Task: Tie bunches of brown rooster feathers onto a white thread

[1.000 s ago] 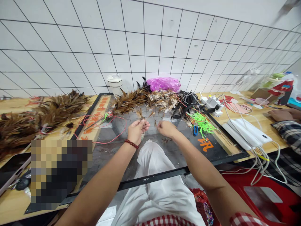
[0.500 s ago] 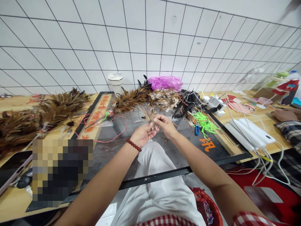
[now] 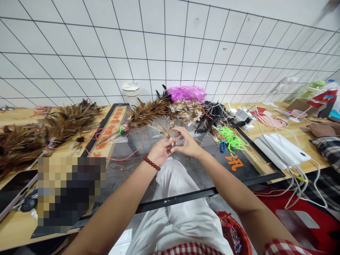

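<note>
Over the glass-topped panel (image 3: 127, 173), my left hand (image 3: 162, 148) pinches a small bunch of brown feathers (image 3: 166, 132) by the quill end, the tips pointing up and away. My right hand (image 3: 187, 142) is right beside it, thumb and fingers parted around the quills. Its fingertips come close to the feathers; whether they touch is hard to make out. Behind my hands lie a thick brown feather bundle (image 3: 148, 112) and a heap of loose pale-brown feathers (image 3: 186, 109). A red cord (image 3: 138, 150) curls across the glass to the left.
A white lidded cup (image 3: 131, 94) and a pink plastic bag (image 3: 186, 93) stand against the tiled wall. Bright green strips (image 3: 231, 138) and blue snips (image 3: 223, 146) lie rightward, near white power banks (image 3: 287, 152) with cables. More feather bundles (image 3: 71, 120) are leftward. Another person's hand (image 3: 322, 129) rests far right.
My right hand's fingers have spread from a pinch on the feathers into an open curve. My left hand keeps its hold, and the feathers have shifted slightly.
</note>
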Available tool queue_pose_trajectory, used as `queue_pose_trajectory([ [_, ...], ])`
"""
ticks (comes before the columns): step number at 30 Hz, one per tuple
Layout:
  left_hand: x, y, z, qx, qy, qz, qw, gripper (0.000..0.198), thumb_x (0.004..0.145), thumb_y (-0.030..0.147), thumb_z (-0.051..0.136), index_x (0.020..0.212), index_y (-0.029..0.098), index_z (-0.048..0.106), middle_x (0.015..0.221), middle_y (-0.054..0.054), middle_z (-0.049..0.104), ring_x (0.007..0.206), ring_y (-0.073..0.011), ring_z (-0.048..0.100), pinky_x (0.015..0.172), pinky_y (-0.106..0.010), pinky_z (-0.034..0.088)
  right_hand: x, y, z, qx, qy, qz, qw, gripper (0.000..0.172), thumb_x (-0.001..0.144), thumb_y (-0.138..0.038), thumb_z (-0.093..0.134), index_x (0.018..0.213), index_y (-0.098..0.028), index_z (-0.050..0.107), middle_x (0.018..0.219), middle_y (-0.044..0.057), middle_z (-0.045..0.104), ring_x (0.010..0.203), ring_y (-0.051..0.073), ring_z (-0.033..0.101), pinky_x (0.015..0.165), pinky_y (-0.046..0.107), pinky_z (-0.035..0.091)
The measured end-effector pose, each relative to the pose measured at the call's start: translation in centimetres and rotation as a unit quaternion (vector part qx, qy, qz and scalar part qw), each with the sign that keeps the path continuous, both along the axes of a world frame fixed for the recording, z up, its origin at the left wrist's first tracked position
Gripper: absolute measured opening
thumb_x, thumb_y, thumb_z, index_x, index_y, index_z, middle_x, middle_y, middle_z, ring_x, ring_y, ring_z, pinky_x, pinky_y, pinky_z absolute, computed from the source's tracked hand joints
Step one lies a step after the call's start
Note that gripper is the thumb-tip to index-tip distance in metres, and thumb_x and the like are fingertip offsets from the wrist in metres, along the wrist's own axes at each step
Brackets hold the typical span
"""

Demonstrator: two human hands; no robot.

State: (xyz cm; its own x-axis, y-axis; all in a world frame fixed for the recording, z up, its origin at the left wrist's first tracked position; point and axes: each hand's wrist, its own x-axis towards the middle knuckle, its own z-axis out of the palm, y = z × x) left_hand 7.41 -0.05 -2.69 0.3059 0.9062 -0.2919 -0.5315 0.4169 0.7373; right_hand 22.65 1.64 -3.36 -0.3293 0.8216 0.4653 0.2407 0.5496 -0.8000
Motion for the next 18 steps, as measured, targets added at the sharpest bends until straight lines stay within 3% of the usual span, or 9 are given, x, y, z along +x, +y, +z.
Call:
queue_pose_trajectory([
  [3,0.1,0.1,-0.3,0.001,-0.006,-0.002,1.0,0.006,0.076,0.016,0.067,0.074,0.01,0.064,0.072,-0.003,0.064,0.053,-0.0044,0.055,0.059,-0.019,0.051,-0.2,0.1,-0.2,0.05,-0.026,-0.036,0.998,0.075,0.062,-0.041,0.077,0.128,-0.024,0.047,0.129,0.012,0.044,0.094,0.02,0.053,0.084,0.037,0.045],
  [5,0.1,0.1,-0.3,-0.004,-0.003,0.008,1.0,0.006,0.076,0.016,0.067,0.074,0.011,0.064,0.072,-0.002,0.065,0.056,-0.0053,0.057,0.063,-0.021,0.053,-0.3,0.3,-0.3,0.028,-0.01,-0.051,0.998,0.077,0.06,-0.041,0.078,0.128,-0.023,0.047,0.129,0.012,0.046,0.095,0.02,0.053,0.086,0.038,0.044],
  [8,0.1,0.0,-0.2,0.003,0.024,0.019,1.0,0.006,0.076,0.015,0.067,0.074,0.01,0.063,0.068,-0.004,0.065,0.056,-0.008,0.06,0.058,-0.02,0.053,0.0,0.5,-0.3,-0.115,0.055,-0.015,0.992,0.071,0.059,-0.046,0.078,0.121,-0.021,0.053,0.122,0.011,0.053,0.095,0.02,0.054,0.085,0.037,0.045],
  [10,0.0,-0.2,0.0,0.007,0.037,-0.011,0.999,0.006,0.076,0.014,0.066,0.074,0.009,0.064,0.065,-0.005,0.065,0.055,-0.0094,0.061,0.053,-0.019,0.051,0.6,0.5,-0.3,-0.24,0.114,0.066,0.962,0.053,0.066,-0.051,0.071,0.107,-0.018,0.061,0.106,0.009,0.061,0.088,0.018,0.056,0.082,0.036,0.047],
  [12,-0.1,-0.3,0.2,-0.004,0.031,-0.08,0.996,0.006,0.077,0.013,0.065,0.074,0.008,0.064,0.063,-0.005,0.064,0.053,-0.01,0.061,0.049,-0.018,0.05,1.2,0.4,-0.1,-0.323,0.154,0.158,0.92,0.041,0.071,-0.052,0.067,0.089,-0.015,0.064,0.085,0.005,0.063,0.078,0.016,0.058,0.076,0.034,0.048],
  [15,-0.2,-0.5,0.3,-0.035,0.01,-0.158,0.987,0.006,0.075,0.012,0.067,0.072,0.009,0.063,0.061,-0.004,0.063,0.052,-0.0108,0.062,0.048,-0.018,0.05,1.5,0.1,0.1,-0.366,0.18,0.218,0.887,0.034,0.068,-0.047,0.072,0.075,-0.015,0.064,0.068,0.002,0.061,0.066,0.014,0.056,0.067,0.031,0.049],
  [18,-0.2,-0.5,0.2,-0.037,0.01,-0.169,0.985,0.005,0.075,0.013,0.067,0.075,0.011,0.064,0.064,-0.005,0.066,0.054,-0.0118,0.064,0.05,-0.019,0.051,1.1,0.0,0.3,-0.366,0.196,0.172,0.893,0.031,0.066,-0.044,0.074,0.075,-0.015,0.068,0.068,0.001,0.062,0.063,0.011,0.055,0.062,0.026,0.048],
])
